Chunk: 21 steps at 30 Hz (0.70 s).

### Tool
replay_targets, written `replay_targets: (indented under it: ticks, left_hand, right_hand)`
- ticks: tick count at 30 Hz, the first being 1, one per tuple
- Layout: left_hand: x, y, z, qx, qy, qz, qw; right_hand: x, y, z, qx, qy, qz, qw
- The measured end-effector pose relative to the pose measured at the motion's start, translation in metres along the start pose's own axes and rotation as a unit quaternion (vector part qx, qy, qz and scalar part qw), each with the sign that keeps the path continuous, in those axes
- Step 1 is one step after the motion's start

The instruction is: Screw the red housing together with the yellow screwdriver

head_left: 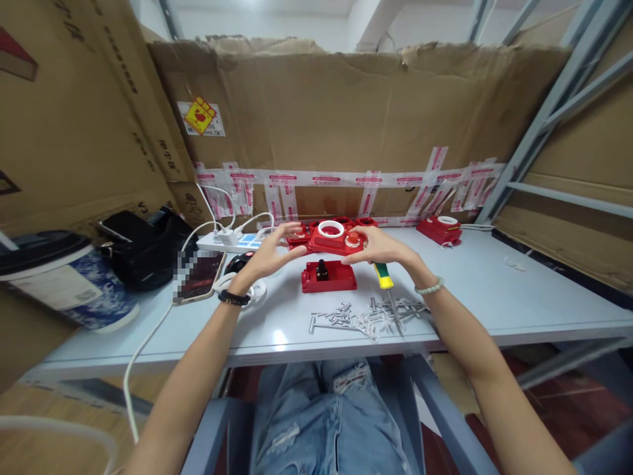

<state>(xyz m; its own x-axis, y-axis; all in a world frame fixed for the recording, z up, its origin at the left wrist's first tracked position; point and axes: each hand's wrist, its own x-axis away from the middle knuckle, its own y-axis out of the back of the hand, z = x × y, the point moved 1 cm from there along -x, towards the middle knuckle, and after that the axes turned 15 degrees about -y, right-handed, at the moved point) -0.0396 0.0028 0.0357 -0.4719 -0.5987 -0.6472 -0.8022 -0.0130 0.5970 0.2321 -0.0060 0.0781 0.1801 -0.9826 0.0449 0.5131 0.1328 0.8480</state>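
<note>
Gripping the red housing with my left hand and right hand, I see a pale bench, screws near, cardboard walls far.

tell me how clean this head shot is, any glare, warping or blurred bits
Head view: strong wide-angle warping, so the shelf frame and table edge bow outward; a soft light glare sits on the tabletop near the front edge; the phone screen is pixelated out; left hand and right hand on the red housing are sharp, lighting even, shadows faint.
</note>
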Motion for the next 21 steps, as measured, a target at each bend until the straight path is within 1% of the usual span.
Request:
replay_targets:
  ticks: [1,3,6,8,10,12,14,17,19,21]
  left_hand:
    - [-0.003,-0.007,-0.005,0.019,-0.014,-0.001,1.0]
    - [-0.005,-0.02,-0.014,0.041,-0.031,0.013,0.999]
    - [-0.006,-0.029,-0.021,0.033,-0.057,0.022,0.998]
    - [-0.006,-0.029,-0.026,-0.012,-0.094,0.015,0.995]
    - [-0.006,-0.027,-0.03,-0.078,-0.13,0.008,0.988]
    - [-0.007,-0.024,-0.033,-0.137,-0.148,0.005,0.979]
    - [-0.007,-0.023,-0.035,-0.166,-0.161,0.007,0.973]
    - [-0.008,-0.023,-0.041,-0.172,-0.19,-0.003,0.967]
    - [-0.008,-0.023,-0.044,-0.182,-0.208,-0.023,0.961]
    - [-0.009,-0.023,-0.047,-0.2,-0.225,-0.037,0.953]
  right_hand:
    - [0.001,-0.002,0.002,0.014,0.013,-0.009,1.0]
    - [0.004,-0.005,0.006,0.043,0.043,-0.016,0.998]
    - [0.009,-0.009,0.01,0.085,0.081,-0.011,0.993]
    - [0.011,-0.01,0.01,0.108,0.09,-0.024,0.99]
    - [0.014,-0.01,0.01,0.121,0.093,-0.035,0.988]
    - [0.016,-0.007,0.009,0.119,0.099,-0.048,0.987]
    - [0.018,-0.002,0.01,0.085,0.109,-0.05,0.989]
    - [0.019,0.007,0.01,-0.041,0.093,-0.003,0.995]
    - [0.018,0.011,0.01,-0.141,0.075,0.029,0.987]
    - [0.018,0.013,0.011,-0.213,0.071,0.052,0.973]
